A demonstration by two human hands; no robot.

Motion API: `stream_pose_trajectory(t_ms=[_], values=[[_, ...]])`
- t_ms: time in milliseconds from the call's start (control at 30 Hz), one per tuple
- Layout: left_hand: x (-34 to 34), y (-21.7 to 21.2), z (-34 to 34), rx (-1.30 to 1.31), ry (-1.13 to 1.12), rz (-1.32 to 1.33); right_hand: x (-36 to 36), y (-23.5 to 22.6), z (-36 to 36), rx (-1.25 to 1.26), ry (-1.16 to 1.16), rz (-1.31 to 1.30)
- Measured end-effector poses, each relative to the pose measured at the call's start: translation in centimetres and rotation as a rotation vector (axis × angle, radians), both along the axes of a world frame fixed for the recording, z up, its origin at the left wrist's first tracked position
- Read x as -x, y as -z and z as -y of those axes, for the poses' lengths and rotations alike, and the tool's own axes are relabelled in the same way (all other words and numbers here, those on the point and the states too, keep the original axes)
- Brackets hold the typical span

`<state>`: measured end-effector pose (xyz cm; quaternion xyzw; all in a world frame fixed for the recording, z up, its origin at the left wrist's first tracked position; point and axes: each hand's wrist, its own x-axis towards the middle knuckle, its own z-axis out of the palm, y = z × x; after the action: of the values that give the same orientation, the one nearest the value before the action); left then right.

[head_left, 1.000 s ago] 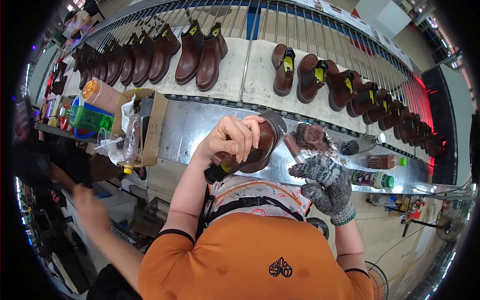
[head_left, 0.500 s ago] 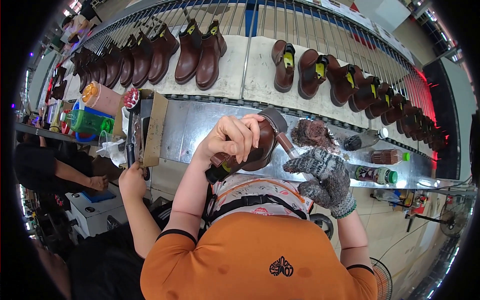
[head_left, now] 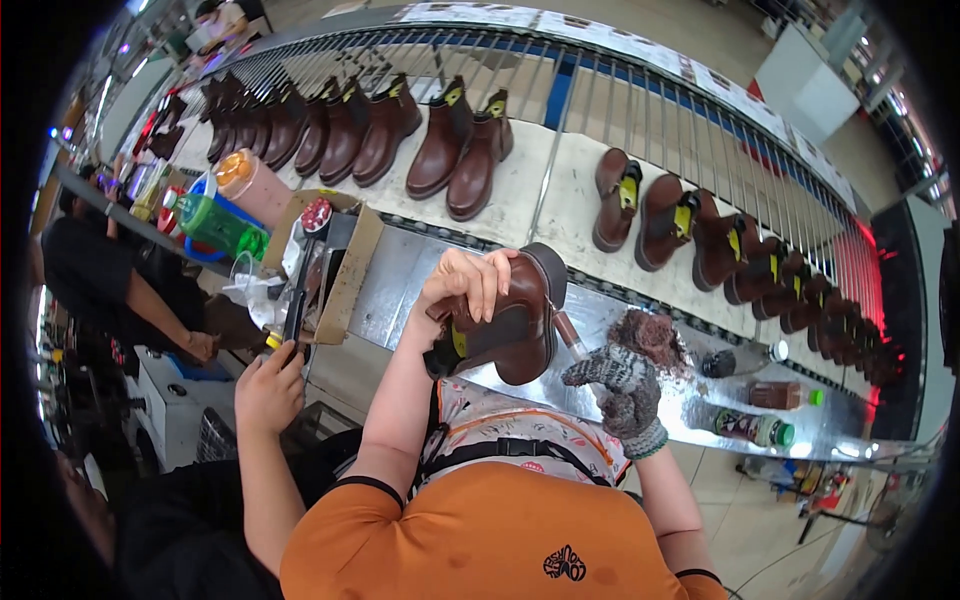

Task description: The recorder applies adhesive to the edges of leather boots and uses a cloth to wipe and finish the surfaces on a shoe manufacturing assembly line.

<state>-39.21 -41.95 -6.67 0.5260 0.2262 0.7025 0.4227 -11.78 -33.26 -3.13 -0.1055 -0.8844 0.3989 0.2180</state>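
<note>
My left hand (head_left: pixel 468 282) is closed round a dark brown ankle boot (head_left: pixel 515 345) above the metal bench. The boot is tilted; its dark side panel and part of its sole edge show, and a yellow-green patch marks its opening. My right hand (head_left: pixel 622 395) wears a grey knitted glove and is closed on a slim brush-like tool with a brown end (head_left: pixel 568 332) and a pale lower part. That brown end lies right beside the boot's sole edge; whether they touch I cannot tell. A dark brown, crumpled sponge-like lump (head_left: pixel 648 338) lies beyond the glove.
Brown boots (head_left: pixel 430 150) stand in rows on the pale conveyor (head_left: pixel 560 190) behind the bench. Bottles (head_left: pixel 755 427) lie at the right. A cardboard box (head_left: pixel 355 275) sits at the left, where another person's hand (head_left: pixel 270 390) grips a black-handled tool (head_left: pixel 296 305).
My left hand has turned the boot, so more of its side shows. The gloved hand with the tool keeps close to the sole edge. The whole view has shifted.
</note>
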Motion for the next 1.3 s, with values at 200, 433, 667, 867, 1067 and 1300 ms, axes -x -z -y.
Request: stream_pose_trajectory(t_ms=[200,433,667,867,1067,1300], values=[[2.3,1.7,0.6,0.019,-0.172,0.172,2.9,2.9,0.1,0.062,0.029,-0.102],[4.7,4.1,0.7,0.068,-0.229,0.350,3.0,4.8,-0.1,0.216,0.010,0.044],[7.5,6.9,0.1,0.220,-0.347,0.487,1.3,7.8,0.4,0.263,0.106,0.229],[9.4,8.7,-0.5,0.438,-0.472,0.634,0.4,9.5,1.1,0.604,0.134,0.155],[8.8,9.5,-2.1,0.603,-0.805,0.580,-0.5,11.9,1.8,1.079,0.265,0.057],[7.9,11.8,-1.8,0.477,-1.091,-0.266,-1.1,14.3,1.6,1.490,0.468,-0.041]])
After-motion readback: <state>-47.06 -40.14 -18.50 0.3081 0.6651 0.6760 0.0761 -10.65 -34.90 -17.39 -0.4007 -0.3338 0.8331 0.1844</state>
